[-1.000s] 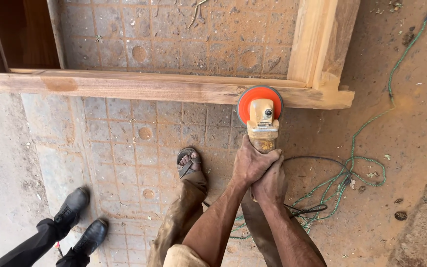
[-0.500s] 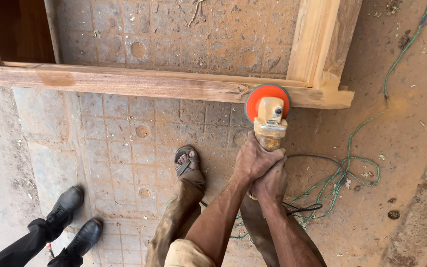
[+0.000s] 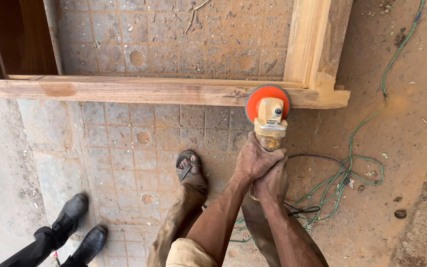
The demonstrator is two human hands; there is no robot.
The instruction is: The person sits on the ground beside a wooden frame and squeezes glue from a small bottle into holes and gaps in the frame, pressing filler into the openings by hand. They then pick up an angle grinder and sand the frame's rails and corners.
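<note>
Dusty paved ground of square tiles, red dirt to the right, a wooden frame lying flat across the upper view as landmark. Fingers of both hands wrapped tight around the body of an angle grinder; left hand nearer the frame, right hand stacked just behind it, touching, both closed on the tool. The grinder's orange disc guard sits against the near face of the frame's horizontal rail, close to its right corner where the upright joins. Judged step: grinding or sanding the rail's near edge, near the corner end; whether the disc is spinning cannot be told. Next move likely calls for steady two-handed pressure and a slide along the rail, keeping the disc flat and the cord clear. Below the frame, a sandalled foot on the tiles just left of the hands. A black cable and a green rope loop on the dirt right of the hands, the rope running up past the frame's right end. Far lower left of the frame, another person's black shoes. No packages, labels or signs visible anywhere.
</note>
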